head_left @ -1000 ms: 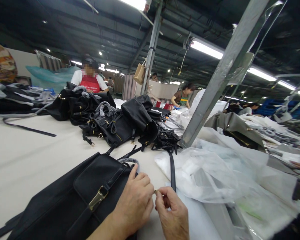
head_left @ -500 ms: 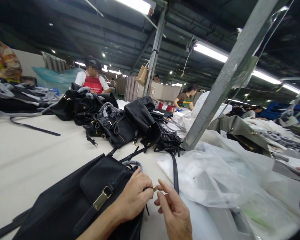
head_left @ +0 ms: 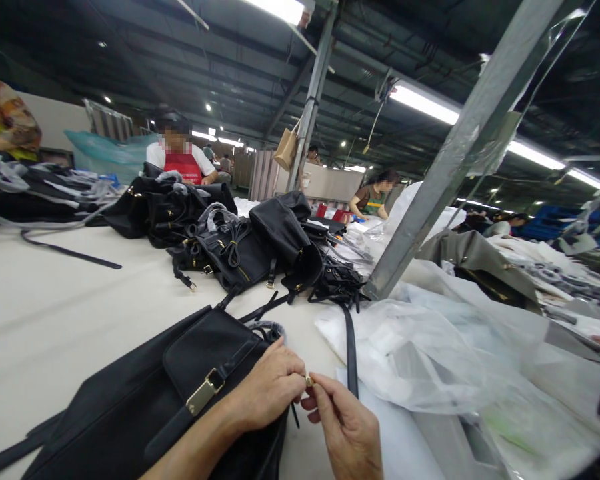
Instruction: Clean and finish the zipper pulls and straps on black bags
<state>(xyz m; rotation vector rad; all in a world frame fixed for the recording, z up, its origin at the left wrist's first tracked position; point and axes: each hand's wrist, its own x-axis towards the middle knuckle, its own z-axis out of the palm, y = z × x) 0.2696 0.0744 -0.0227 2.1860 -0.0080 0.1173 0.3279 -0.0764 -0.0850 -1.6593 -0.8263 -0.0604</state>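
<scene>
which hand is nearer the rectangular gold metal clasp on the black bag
Left. The left hand is over the bag, right of the clasp; the right hand is farther right, beyond the bag's edge.

Backpack (head_left: 125, 393) on table (head_left: 145, 287); bag pile (head_left: 237, 250) behind.

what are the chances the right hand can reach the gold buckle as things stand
Probably not straight across: the left hand and forearm lie between the right hand and the gold buckle.

L hand (head_left: 276, 381) back up, fingers bent, R hand (head_left: 347, 421) thumb + index pinched, hands almost tog.
</scene>
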